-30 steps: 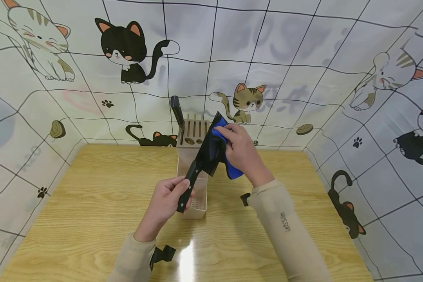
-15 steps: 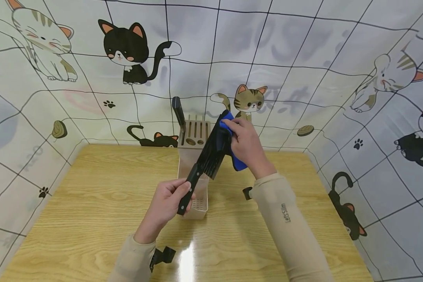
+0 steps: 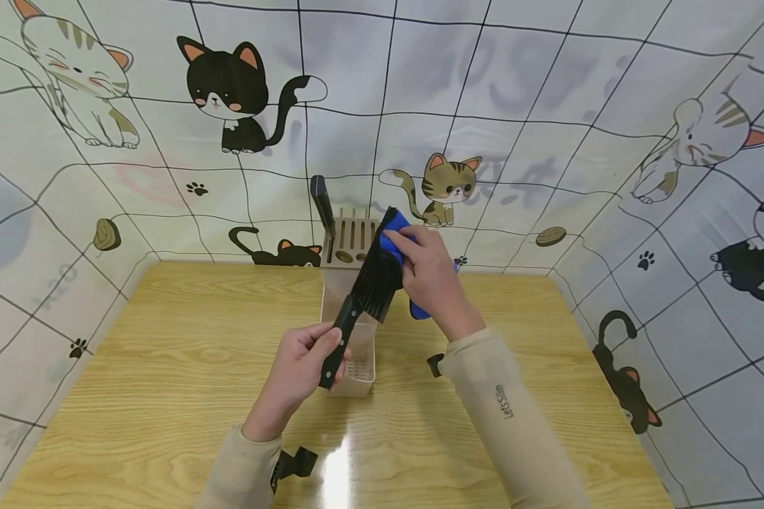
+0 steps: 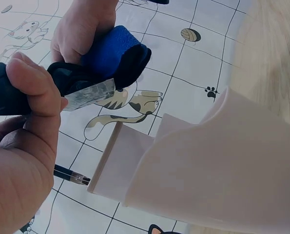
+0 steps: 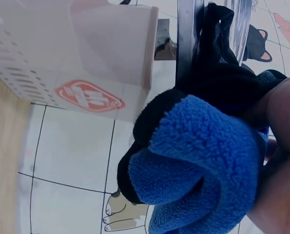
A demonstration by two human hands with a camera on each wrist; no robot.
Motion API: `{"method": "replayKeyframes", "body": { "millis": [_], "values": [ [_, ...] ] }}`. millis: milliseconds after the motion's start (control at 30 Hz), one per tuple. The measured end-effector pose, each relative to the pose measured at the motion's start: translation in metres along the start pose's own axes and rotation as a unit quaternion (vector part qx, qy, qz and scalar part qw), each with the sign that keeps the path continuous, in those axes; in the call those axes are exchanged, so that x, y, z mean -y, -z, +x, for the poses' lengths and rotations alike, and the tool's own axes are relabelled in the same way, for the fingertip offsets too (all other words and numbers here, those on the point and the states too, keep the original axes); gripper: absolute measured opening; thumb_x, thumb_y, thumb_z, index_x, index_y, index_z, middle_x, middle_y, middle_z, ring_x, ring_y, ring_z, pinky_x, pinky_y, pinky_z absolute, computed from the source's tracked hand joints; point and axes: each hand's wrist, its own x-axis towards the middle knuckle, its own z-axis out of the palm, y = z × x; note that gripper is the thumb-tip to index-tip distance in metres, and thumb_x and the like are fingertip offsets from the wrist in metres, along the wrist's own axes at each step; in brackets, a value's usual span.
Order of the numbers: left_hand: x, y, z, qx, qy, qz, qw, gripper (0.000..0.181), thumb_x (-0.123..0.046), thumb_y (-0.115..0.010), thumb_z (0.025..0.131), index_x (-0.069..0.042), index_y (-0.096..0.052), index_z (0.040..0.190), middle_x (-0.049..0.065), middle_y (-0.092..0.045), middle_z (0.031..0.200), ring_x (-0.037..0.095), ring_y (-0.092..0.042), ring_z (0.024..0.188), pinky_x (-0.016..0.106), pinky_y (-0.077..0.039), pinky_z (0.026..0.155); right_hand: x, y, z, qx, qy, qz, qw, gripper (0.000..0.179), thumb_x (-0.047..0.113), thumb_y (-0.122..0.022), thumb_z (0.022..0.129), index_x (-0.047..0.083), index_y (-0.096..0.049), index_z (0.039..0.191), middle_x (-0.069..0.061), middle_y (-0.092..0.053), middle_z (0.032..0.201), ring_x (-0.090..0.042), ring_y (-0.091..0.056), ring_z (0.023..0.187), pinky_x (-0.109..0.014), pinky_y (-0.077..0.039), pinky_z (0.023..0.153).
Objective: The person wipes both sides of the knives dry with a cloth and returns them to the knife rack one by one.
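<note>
My left hand [image 3: 296, 360] grips the black riveted handle of a wide-bladed kitchen knife [image 3: 371, 290], held tilted up and to the right above the table. A blue and black cloth [image 3: 397, 221] is folded over the upper part of the blade. My right hand [image 3: 436, 276] pinches this cloth against the blade, thumb and fingers near the tip. In the right wrist view the fluffy blue cloth [image 5: 208, 141] hides much of the blade. Bare metal of the knife [image 4: 92, 95] shows beneath the cloth in the left wrist view.
Behind the knife a pale slotted knife holder [image 3: 339, 286] stands on the wooden table [image 3: 216, 318]. Another black-handled knife [image 3: 321, 201] sits in its left slot. Cat-printed sheeting [image 3: 516, 162] walls in the back and sides.
My right hand and the cloth slide up along the blade toward the tip, then back down and left. The left hand holds the knife nearly still.
</note>
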Motion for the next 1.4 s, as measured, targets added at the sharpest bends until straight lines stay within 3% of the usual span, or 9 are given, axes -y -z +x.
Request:
{"method": "replayKeyframes", "body": {
  "millis": [267,633,833,1100,1400],
  "values": [
    [0.0,0.004,-0.001,-0.026,0.014,-0.001,0.9996,0.031,-0.008,-0.045,0.108,0.018,-0.062,0.11,0.014,-0.063,0.079,0.012,-0.057,0.051,0.025,-0.049,0.046,0.009,-0.003,-0.007,0.018,0.016,0.012,0.9996,0.04,-0.006,-0.053,0.1,0.005,-0.068,0.135,-0.018,-0.065,0.126,-0.039,-0.06,0.109,-0.05,-0.052,0.097],
    [-0.001,0.009,0.0,-0.035,-0.005,-0.011,0.9993,0.033,-0.011,-0.046,0.11,0.018,-0.061,0.109,0.008,-0.062,0.076,0.011,-0.056,0.051,0.024,-0.049,0.045,0.016,-0.004,-0.01,0.006,0.053,0.031,0.9981,0.039,-0.009,-0.055,0.098,0.0,-0.067,0.134,-0.019,-0.067,0.124,-0.038,-0.063,0.111,-0.048,-0.052,0.099],
    [-0.001,0.009,0.0,-0.03,-0.02,-0.011,0.9993,0.034,-0.011,-0.046,0.11,0.019,-0.062,0.104,0.01,-0.062,0.075,0.011,-0.056,0.051,0.024,-0.049,0.044,0.01,-0.002,-0.004,-0.003,0.023,0.027,0.9994,0.039,-0.01,-0.054,0.098,-0.003,-0.066,0.135,-0.02,-0.068,0.128,-0.038,-0.063,0.117,-0.047,-0.051,0.103],
    [-0.003,0.008,-0.002,-0.03,-0.014,-0.015,0.9994,0.034,-0.011,-0.045,0.11,0.019,-0.062,0.106,0.013,-0.063,0.077,0.011,-0.056,0.052,0.024,-0.05,0.045,-0.006,0.0,0.004,-0.013,-0.01,0.017,0.9997,0.039,-0.01,-0.051,0.099,-0.004,-0.065,0.135,-0.022,-0.066,0.129,-0.039,-0.06,0.125,-0.047,-0.048,0.108],
    [-0.002,0.008,-0.002,-0.027,-0.016,-0.02,0.9993,0.034,-0.009,-0.044,0.109,0.02,-0.061,0.107,0.016,-0.061,0.077,0.011,-0.056,0.051,0.024,-0.049,0.045,-0.007,-0.002,0.002,-0.011,-0.027,0.016,0.9994,0.039,-0.01,-0.053,0.098,-0.003,-0.066,0.134,-0.022,-0.066,0.126,-0.038,-0.062,0.122,-0.049,-0.051,0.104]
  ]
}}
